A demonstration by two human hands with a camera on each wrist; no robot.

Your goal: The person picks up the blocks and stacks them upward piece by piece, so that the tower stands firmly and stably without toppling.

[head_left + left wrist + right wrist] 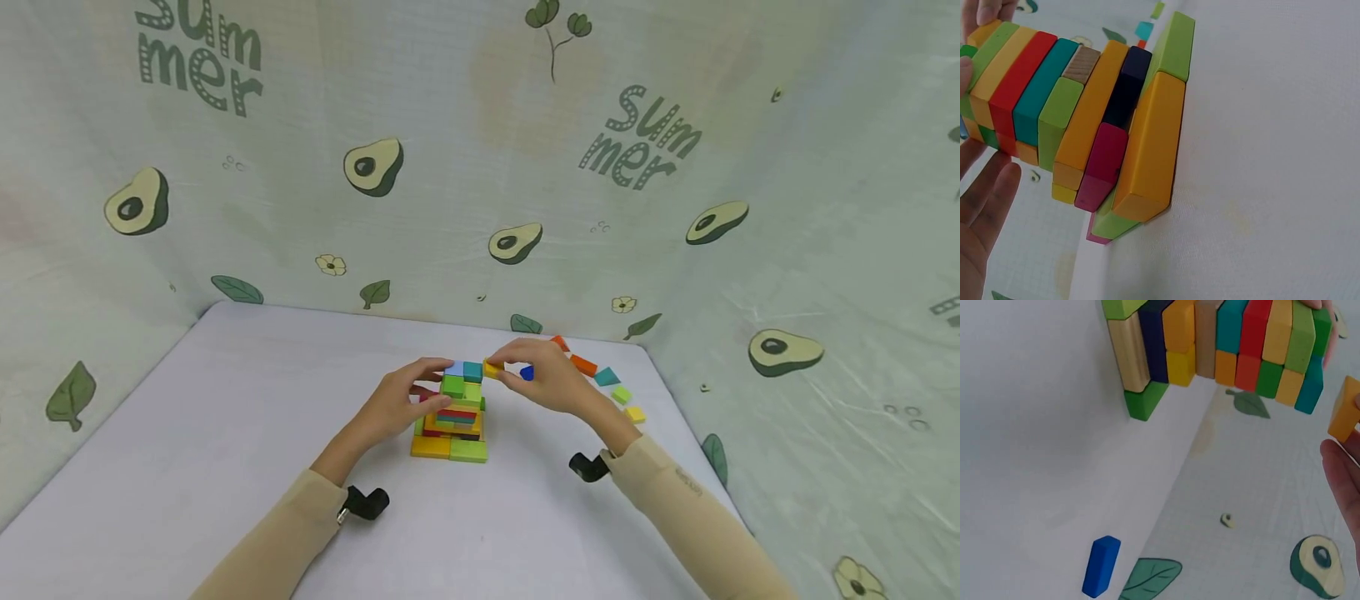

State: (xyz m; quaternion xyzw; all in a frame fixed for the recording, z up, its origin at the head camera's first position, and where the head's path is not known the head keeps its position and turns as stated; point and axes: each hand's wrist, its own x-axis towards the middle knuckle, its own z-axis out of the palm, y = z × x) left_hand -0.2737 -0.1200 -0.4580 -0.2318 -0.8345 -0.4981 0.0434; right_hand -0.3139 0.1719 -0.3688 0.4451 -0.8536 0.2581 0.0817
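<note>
A tower of coloured wooden blocks [465, 421] stands on the white table, with a green block [453, 386] at its upper front. My left hand [397, 400] frames the upper tower from the left. Its thumb touches the green block, and the other fingers [997, 194] stretch along the far side, fairly straight. Just right of the top layer, my right hand [543, 372] pinches an orange-yellow block [1344, 409] between thumb and fingers. A narrow gap separates that block from the tower's teal top block [472, 372] in the right wrist view.
Loose blocks lie at the right rear: blue [1102, 566], orange [583, 365], teal [607, 377], light green [621, 395] and yellow [634, 415]. A patterned cloth [450, 225] hangs behind the table. Black wrist cameras [366, 503] jut from both sleeves.
</note>
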